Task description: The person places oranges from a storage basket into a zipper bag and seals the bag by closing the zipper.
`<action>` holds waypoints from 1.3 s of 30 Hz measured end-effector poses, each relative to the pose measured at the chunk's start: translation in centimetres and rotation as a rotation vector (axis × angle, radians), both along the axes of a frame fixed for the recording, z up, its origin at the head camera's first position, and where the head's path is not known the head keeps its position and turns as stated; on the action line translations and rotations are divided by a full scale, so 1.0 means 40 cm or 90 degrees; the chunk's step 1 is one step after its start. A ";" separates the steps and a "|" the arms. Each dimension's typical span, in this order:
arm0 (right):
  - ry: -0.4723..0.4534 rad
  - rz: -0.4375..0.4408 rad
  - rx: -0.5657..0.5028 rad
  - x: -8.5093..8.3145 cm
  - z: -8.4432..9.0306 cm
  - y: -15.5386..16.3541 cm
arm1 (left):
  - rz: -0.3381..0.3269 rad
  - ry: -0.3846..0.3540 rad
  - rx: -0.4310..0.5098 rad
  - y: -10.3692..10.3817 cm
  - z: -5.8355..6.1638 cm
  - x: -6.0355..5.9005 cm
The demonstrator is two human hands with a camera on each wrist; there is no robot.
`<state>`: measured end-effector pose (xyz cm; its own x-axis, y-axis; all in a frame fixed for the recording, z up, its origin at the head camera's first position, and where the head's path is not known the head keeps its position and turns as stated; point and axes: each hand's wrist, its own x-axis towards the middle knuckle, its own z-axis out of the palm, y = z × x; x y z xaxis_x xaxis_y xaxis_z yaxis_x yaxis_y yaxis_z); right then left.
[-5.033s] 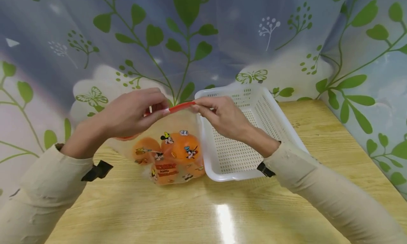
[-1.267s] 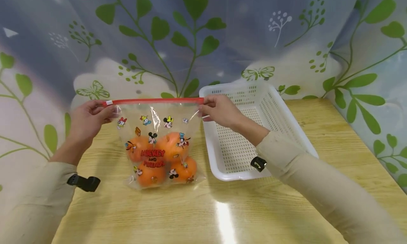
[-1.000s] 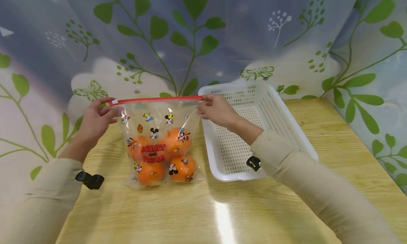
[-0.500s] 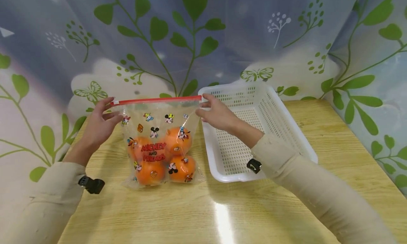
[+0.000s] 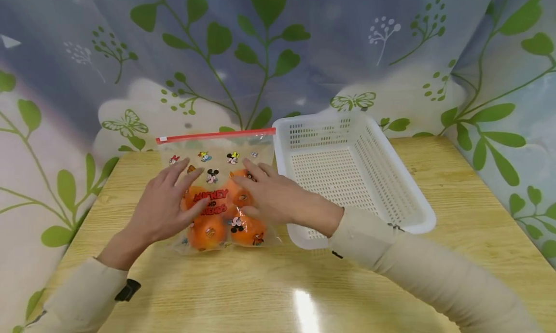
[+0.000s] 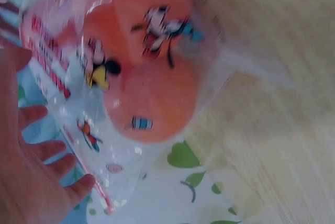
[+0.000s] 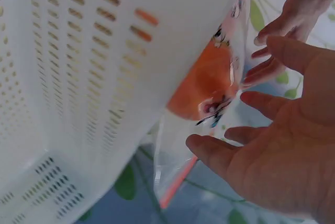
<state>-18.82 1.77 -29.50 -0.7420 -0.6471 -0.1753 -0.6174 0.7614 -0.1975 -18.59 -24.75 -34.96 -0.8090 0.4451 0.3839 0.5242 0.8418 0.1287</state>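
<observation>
A clear zip bag printed with cartoon figures holds several oranges on the table. Its red zip strip runs along the far edge, with the white slider at the left end. My left hand lies over the bag's left side, fingers spread and holding nothing. Over the right side is my right hand, its fingers extended toward the bag's middle. In the right wrist view, the right hand has its fingertips right at the bag's face, unclenched. Each hand partly hides the oranges below it.
A white perforated plastic basket stands directly to the bag's right, with nothing in it. The wooden table extends in front. A leaf-patterned cloth hangs behind and along the sides.
Five seconds ago both hands gripped the red strip, which was bent; the bag now lies spread out. Both hands have let go of the top corners and come inward and down over the oranges.
</observation>
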 end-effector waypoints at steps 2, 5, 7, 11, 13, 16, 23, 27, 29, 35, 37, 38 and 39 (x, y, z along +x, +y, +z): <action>0.043 0.026 0.040 0.023 -0.006 -0.014 | -0.016 0.023 -0.035 0.008 -0.009 0.016; 0.066 0.047 0.075 0.049 -0.010 -0.028 | -0.026 0.036 -0.063 0.009 -0.021 0.033; 0.068 0.054 0.088 0.059 -0.013 -0.034 | -0.028 0.031 -0.078 0.006 -0.029 0.043; 0.061 0.057 0.109 0.065 -0.015 -0.041 | -0.031 0.008 -0.102 0.003 -0.043 0.056; 0.061 0.053 0.119 0.062 -0.015 -0.042 | -0.031 -0.006 -0.111 0.004 -0.048 0.057; 0.056 0.046 0.131 0.053 -0.016 -0.043 | -0.028 -0.038 -0.119 0.011 -0.052 0.050; 0.009 0.029 0.179 0.025 -0.022 -0.054 | -0.009 -0.123 -0.123 0.020 -0.062 0.033; -0.035 0.035 0.209 -0.012 -0.029 -0.066 | -0.002 -0.147 -0.126 0.018 -0.070 0.019; -0.045 0.050 0.233 -0.033 -0.033 -0.071 | 0.003 -0.166 -0.125 0.017 -0.073 0.009; -0.084 0.052 0.269 -0.086 -0.049 -0.079 | 0.021 -0.247 -0.119 0.012 -0.081 -0.031; -0.094 0.041 0.283 -0.096 -0.055 -0.082 | 0.022 -0.259 -0.117 0.009 -0.082 -0.046; -0.096 0.038 0.287 -0.100 -0.058 -0.084 | 0.022 -0.262 -0.115 0.007 -0.083 -0.054; -0.102 0.031 0.288 -0.103 -0.059 -0.085 | 0.021 -0.264 -0.111 0.004 -0.083 -0.061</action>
